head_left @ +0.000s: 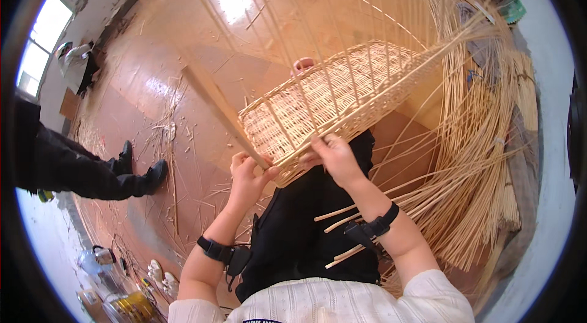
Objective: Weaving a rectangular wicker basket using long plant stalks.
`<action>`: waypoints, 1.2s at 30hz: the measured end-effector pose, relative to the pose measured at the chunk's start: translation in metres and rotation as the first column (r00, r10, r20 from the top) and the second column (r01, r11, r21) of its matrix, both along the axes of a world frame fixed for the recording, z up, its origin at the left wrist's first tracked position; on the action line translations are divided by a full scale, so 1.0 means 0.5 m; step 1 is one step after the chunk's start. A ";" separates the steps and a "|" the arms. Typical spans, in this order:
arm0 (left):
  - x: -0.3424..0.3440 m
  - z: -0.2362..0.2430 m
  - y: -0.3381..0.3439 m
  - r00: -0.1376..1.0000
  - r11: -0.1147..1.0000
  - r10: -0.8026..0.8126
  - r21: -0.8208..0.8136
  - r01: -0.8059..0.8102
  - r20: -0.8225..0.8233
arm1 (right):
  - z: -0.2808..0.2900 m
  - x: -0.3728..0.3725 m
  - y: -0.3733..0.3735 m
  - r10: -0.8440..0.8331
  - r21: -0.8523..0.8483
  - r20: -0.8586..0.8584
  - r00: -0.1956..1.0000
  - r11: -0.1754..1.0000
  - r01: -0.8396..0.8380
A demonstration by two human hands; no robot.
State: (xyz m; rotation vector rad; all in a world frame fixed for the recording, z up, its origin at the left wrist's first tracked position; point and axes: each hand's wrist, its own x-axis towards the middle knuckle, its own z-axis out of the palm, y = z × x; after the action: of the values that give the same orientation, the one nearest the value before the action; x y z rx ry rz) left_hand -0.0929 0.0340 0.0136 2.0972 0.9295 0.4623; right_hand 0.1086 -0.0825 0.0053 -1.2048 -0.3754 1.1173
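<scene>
A half-woven wicker basket (pixel 342 81) rests in front of me, its near end over my lap. Thin upright stakes (pixel 307 106) rise from its edges, the far ones blurred. At the near left corner stands a flat wooden post (pixel 214 106). My left hand (pixel 246 177) is closed around that corner, its fingers on the foot of the post. Along the near edge my right hand (pixel 336 158) pinches the woven border with thumb and forefinger. Its other fingers are partly hidden beneath, so a separate strand in them cannot be made out.
Long loose canes (pixel 477 182) lie in a large heap at my right. A person in dark trousers (pixel 92 167) stands to the left. Cane scraps (pixel 171 130) litter the tiled floor. Shoes (pixel 162 277) and a yellow roll (pixel 131 306) sit at the lower left.
</scene>
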 end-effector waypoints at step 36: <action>-0.023 -0.053 0.017 0.919 0.864 0.375 -0.405 -0.299 0.123 | -0.030 0.007 0.078 -0.512 0.354 -0.080 0.856 0.788 0.504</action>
State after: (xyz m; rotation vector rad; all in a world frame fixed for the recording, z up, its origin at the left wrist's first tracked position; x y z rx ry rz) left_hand -0.1045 0.0425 -0.0126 1.5107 1.1711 0.6059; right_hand 0.1119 -0.0436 -0.0098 -0.9061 -0.2351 0.5313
